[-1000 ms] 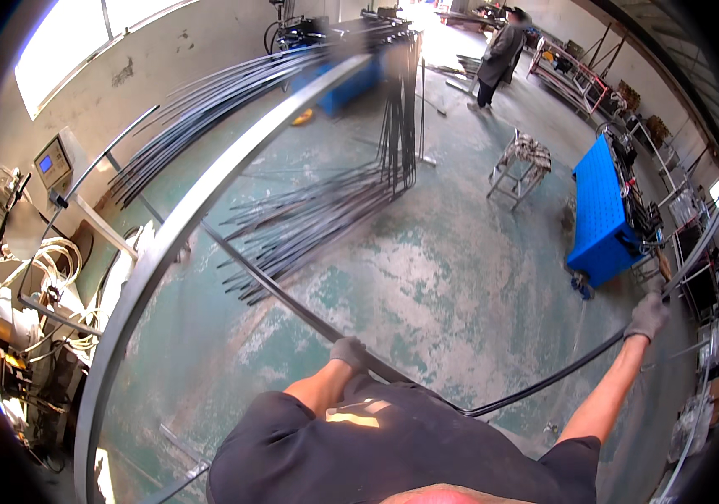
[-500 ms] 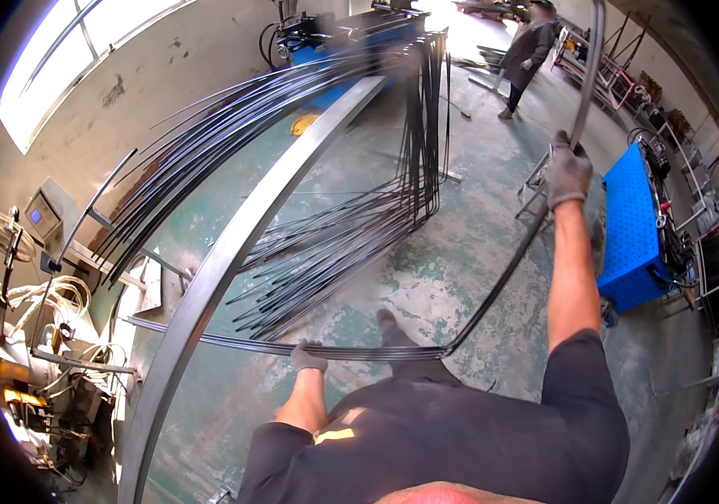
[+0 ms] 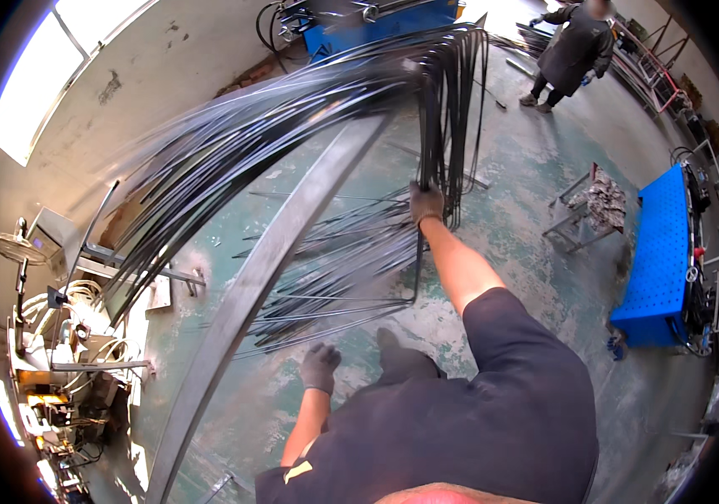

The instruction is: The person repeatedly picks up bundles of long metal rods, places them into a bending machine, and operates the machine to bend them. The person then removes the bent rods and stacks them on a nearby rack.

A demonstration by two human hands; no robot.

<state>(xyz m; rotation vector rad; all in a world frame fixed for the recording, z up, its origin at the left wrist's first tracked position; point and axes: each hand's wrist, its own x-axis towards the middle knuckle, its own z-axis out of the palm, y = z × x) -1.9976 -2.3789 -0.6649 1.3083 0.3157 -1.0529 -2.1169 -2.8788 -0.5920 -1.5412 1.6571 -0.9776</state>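
Note:
Many thin dark metal rods, bent into long angled frames, hang in a bundle point(image 3: 208, 160) at the far end of a grey square metal beam point(image 3: 271, 252). Their upper lengths are smeared by motion. My right hand point(image 3: 426, 203), in a grey glove, is closed around some of the upright lengths of the bent metal rods point(image 3: 431, 126). Below it, more rod lengths point(image 3: 334, 252) spread out to the left over the floor. My left hand point(image 3: 321, 366), also gloved, is near my body with loosely bent fingers and nothing visible in it, apart from the rods.
A blue machine point(image 3: 384, 29) stands behind the rods. On the right are a stool point(image 3: 582, 206) and a blue perforated bench point(image 3: 657, 256). A person point(image 3: 576, 55) stands far right. Cables and a fan point(image 3: 17, 245) crowd the left side.
My left hand has let go of the bent rods it held in front of me. My right hand has moved left to the hanging bundle, where those rods now appear to hang. The person has shifted.

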